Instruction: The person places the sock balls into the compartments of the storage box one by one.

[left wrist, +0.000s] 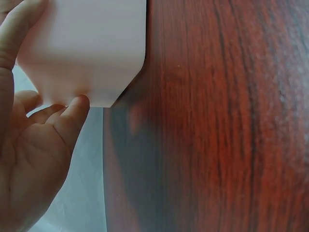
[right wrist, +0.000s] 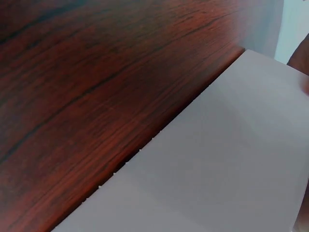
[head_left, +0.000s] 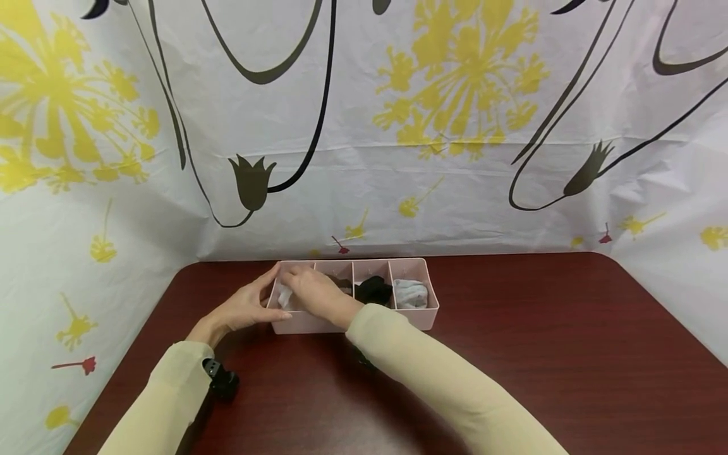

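Note:
A pale pink divided storage box stands near the table's back edge. My left hand grips its left end, thumb along the front and fingers at the end wall. In the left wrist view, bent fingertips touch that pink wall. My right hand reaches into the leftmost compartment, beside a piece of white cloth; whether it pinches the cloth I cannot tell. Brown cloth, a black cloth bundle and a folded light-grey cloth lie in the other compartments.
The box rests on a dark red wood-grain table. Behind it hangs a white sheet with yellow flowers and dark stems. A small black device sits at the left wrist. The right forearm crosses in front of the box.

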`<action>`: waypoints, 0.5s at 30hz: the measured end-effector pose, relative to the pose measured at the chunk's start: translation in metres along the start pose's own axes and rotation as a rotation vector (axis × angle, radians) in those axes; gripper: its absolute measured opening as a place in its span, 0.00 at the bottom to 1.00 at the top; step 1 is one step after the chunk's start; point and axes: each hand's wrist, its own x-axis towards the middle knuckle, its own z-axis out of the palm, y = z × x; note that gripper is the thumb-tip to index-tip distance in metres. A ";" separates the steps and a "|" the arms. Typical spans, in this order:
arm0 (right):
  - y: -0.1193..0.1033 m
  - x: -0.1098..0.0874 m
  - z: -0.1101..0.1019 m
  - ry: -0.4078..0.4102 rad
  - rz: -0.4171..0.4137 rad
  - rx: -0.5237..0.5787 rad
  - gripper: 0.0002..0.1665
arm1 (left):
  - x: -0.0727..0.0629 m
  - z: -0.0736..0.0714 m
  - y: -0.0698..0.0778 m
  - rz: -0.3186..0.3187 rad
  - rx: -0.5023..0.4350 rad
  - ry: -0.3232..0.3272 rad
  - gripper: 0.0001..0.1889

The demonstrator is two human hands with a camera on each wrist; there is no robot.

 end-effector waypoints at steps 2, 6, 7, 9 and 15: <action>0.001 -0.003 0.000 0.020 -0.005 0.032 0.19 | 0.000 0.000 -0.001 -0.003 0.004 -0.002 0.57; 0.005 -0.015 -0.003 0.089 -0.021 0.144 0.17 | 0.000 -0.002 -0.003 -0.016 0.013 -0.005 0.57; 0.006 -0.021 -0.003 0.114 -0.024 0.174 0.16 | -0.001 -0.002 -0.004 -0.022 0.014 -0.006 0.57; 0.010 -0.035 -0.004 0.169 -0.024 0.217 0.15 | -0.002 -0.003 -0.006 -0.030 0.021 -0.007 0.57; 0.036 -0.098 -0.006 0.378 -0.027 0.224 0.18 | -0.004 -0.008 -0.011 -0.053 0.088 0.004 0.58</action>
